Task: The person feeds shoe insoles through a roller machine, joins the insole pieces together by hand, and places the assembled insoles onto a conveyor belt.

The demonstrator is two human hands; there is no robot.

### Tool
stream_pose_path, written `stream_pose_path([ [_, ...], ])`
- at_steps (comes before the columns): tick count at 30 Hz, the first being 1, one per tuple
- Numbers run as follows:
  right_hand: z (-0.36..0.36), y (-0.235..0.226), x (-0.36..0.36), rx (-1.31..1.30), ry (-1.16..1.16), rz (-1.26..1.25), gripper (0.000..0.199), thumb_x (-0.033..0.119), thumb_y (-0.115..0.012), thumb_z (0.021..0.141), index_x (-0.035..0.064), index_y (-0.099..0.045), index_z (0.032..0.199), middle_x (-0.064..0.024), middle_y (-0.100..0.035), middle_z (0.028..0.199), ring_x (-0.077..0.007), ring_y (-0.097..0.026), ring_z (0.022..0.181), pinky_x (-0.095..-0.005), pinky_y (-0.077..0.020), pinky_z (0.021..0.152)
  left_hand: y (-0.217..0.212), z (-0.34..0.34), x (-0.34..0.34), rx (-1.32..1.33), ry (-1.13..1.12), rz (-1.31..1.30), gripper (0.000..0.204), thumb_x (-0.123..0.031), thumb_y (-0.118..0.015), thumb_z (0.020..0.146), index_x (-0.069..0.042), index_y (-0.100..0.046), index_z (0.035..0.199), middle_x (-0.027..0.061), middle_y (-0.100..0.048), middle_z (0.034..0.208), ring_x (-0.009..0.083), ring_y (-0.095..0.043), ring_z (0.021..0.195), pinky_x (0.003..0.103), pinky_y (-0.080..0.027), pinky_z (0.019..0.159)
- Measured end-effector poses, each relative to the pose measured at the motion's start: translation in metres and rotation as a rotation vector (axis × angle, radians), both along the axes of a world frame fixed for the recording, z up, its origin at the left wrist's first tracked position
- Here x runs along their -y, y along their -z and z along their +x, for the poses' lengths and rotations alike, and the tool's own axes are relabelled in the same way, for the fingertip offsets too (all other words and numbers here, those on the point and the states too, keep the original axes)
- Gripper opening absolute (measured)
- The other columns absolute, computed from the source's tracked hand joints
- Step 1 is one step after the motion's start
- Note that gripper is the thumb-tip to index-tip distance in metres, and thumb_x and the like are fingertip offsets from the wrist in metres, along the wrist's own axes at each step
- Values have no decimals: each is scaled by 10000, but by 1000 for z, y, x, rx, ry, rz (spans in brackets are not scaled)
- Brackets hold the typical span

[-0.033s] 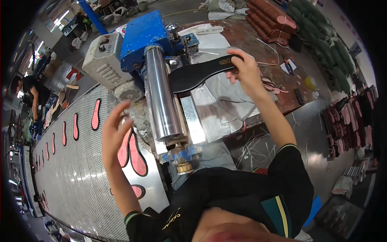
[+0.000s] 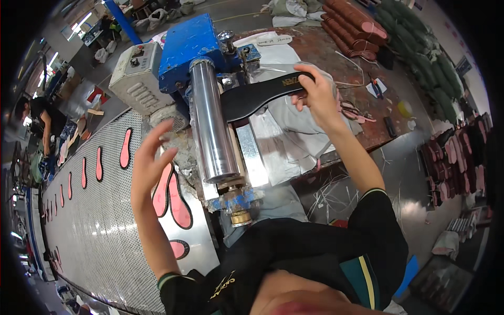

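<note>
Right hand (image 2: 315, 97) grips the black insole (image 2: 260, 94) by its heel end, fingers and thumb pinched on it. Toe end sits against the steel roller (image 2: 212, 126), level with the roller's side, which looks like the feed position. Roller belongs to the blue machine (image 2: 191, 44) at the bench edge.

Left hand (image 2: 149, 168) is empty, fingers spread wide and slightly curled, hovering above the mesh belt (image 2: 100, 226), touching nothing I can see. Nearest to it: pink insoles (image 2: 170, 197) lying flat on the belt just beside the roller, more spaced out further along.
</note>
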State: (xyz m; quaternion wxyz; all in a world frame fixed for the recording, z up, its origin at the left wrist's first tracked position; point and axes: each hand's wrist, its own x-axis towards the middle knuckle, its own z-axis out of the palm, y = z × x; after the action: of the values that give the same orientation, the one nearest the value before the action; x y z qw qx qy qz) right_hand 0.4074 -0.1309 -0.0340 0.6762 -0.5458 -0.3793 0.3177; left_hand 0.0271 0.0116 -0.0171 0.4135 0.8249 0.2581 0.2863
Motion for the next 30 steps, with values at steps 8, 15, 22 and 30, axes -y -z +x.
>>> stream_pose_path([
  [8,-26,60,24,-86,-279,-96,568,339,-524,985,103,-301,1452,-136,-624,870,-131,-586,578,-225,-451,447,-33,39,-26,-270,260,376,789,-334,-786,728,-6,-454,1364,196,-426,1426,333,-411,1322,410,-316,1097],
  [15,-20,220,61,190,-53,-350,255,156,-509,957,21,-552,1169,-20,-555,655,-72,-473,461,-212,-344,377,-12,17,-53,-343,51,697,768,-485,-799,675,-48,-538,1250,147,-560,1219,346,-521,1117,427,-391,1002],
  [22,-28,236,52,83,-11,-249,125,139,-542,961,42,-599,1015,20,-496,598,-32,-411,404,-200,-256,333,29,-56,-66,-305,-49,474,749,-411,-786,700,-80,-495,1306,135,-572,1151,293,-551,1018,380,-440,902],
  [30,-4,274,59,431,14,-208,131,-5,-506,933,-36,-602,1015,-26,-596,914,-94,-527,824,-233,-427,742,165,-121,73,694,-187,-977,621,-168,-611,885,-101,-320,1429,46,-500,1305,185,-525,1164,402,-476,935],
])
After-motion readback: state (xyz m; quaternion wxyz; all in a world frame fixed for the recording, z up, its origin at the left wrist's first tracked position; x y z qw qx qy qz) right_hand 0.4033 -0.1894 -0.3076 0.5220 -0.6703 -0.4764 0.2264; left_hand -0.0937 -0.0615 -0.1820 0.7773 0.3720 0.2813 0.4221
